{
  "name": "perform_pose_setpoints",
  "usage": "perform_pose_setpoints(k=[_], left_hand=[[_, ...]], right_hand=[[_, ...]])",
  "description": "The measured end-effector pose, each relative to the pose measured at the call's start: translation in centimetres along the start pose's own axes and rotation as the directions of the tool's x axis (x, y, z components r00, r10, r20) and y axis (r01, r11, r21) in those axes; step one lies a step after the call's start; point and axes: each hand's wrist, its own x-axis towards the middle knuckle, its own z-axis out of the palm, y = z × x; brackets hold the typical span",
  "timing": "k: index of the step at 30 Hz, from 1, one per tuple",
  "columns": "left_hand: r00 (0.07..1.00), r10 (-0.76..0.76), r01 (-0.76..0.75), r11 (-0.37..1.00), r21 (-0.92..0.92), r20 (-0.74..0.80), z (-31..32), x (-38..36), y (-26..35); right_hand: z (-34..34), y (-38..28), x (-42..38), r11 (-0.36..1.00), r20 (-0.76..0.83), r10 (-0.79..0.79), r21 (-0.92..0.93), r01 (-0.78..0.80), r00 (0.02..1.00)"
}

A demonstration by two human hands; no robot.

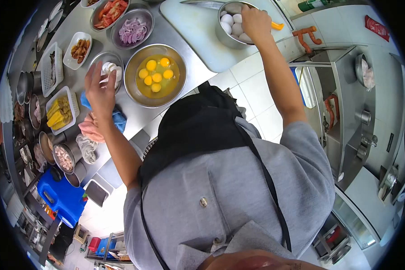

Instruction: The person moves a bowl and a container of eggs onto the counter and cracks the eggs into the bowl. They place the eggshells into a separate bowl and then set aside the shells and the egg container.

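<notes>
My left hand [101, 90] hovers with fingers spread over the near side of a metal bowl of white eggshells [112, 69]; nothing shows in its grasp. To the right of that bowl, a wider metal bowl [181, 72] holds several cracked raw eggs with whole yellow yolks [156, 78]. My right hand [256, 23] reaches into a metal pot [225, 38] of whole pale eggs [237, 29]. Its fingers are bent and close together among the eggs, and their tips are hidden, so what they grip cannot be made out.
The pot stands on a white cutting board [189, 38], near a knife [202, 3]. Bowls of sliced red onion [132, 31] and tomato [110, 13] sit at the back. Left are white baskets [60, 110] and cloths [92, 128]. A metal shelf unit [346, 103] stands at right.
</notes>
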Motion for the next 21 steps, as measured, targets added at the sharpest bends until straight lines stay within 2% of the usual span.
perform_pose_setpoints(k=[1, 3, 4, 6, 7, 9, 10, 12, 13, 15, 17, 18, 19, 21], left_hand=[[1.000, 0.000, 0.000, 1.000, 0.006, 0.007, 0.2, 0.0, 0.1], [0.998, 0.056, -0.056, 0.998, -0.033, -0.007, 0.4, 0.2, 0.4], [0.999, 0.054, -0.054, 0.998, -0.044, 0.000, 0.4, 0.2, 0.6], [0.999, 0.038, -0.038, 0.998, -0.048, 0.002, 0.2, 0.2, 0.7], [1.000, 0.022, -0.022, 0.998, -0.060, 0.006, 0.3, 0.1, 0.7], [1.000, 0.000, 0.000, 0.996, -0.084, 0.002, 0.5, -0.2, 0.7], [1.000, -0.020, 0.018, 0.994, -0.109, -0.012, 0.6, -0.3, 0.7], [1.000, -0.025, 0.023, 0.993, -0.119, -0.008, 0.9, -0.5, 0.9], [0.999, -0.033, 0.031, 0.992, -0.122, -0.017, 1.0, -0.6, 0.9], [1.000, -0.028, 0.026, 0.989, -0.143, -0.009, 1.2, -0.7, 0.8], [0.999, -0.046, 0.047, 0.983, -0.177, 0.009, 1.4, -0.7, 0.6], [0.999, -0.041, 0.044, 0.983, -0.177, 0.017, 1.6, -0.6, 0.8], [0.999, -0.034, 0.041, 0.978, -0.206, 0.038, 1.8, -0.5, 1.0], [0.998, -0.024, 0.035, 0.973, -0.227, 0.051, 2.0, -0.2, 1.5]], right_hand=[[-0.1, -0.2, -0.5, 1.000, 0.007, 0.000, 0.007, 0.000, 1.000], [-0.7, -0.5, -1.2, 0.984, -0.058, 0.025, 0.179, -0.014, 0.998], [-2.2, -0.9, -2.2, 0.983, -0.053, 0.025, 0.186, -0.015, 0.998], [-6.7, -1.7, -5.0, 0.953, -0.416, 0.157, 0.303, -0.026, 0.896], [-8.0, -1.7, -6.5, 0.952, -0.408, 0.157, 0.305, -0.028, 0.899], [-9.9, -1.4, -9.4, 0.747, -0.552, 0.155, 0.608, 0.268, 0.819], [-9.9, -1.6, -11.2, 0.751, -0.544, 0.160, 0.609, 0.257, 0.824], [-8.5, -3.2, -15.1, 0.609, -0.552, 0.252, 0.729, 0.313, 0.795], [-7.5, -4.4, -16.5, 0.473, -0.496, 0.311, 0.821, 0.320, 0.811], [-4.6, -6.6, -18.9, 0.296, -0.308, 0.445, 0.937, 0.187, 0.841], [1.1, -7.2, -19.4, 0.546, -0.477, 0.357, 0.804, 0.235, 0.803], [2.3, -7.6, -19.5, 0.489, -0.364, 0.308, 0.853, 0.182, 0.879], [2.7, -8.1, -19.2, 0.490, -0.279, 0.276, 0.864, 0.115, 0.920], [3.2, -8.3, -19.3, 0.449, -0.303, 0.343, 0.884, 0.128, 0.889]])
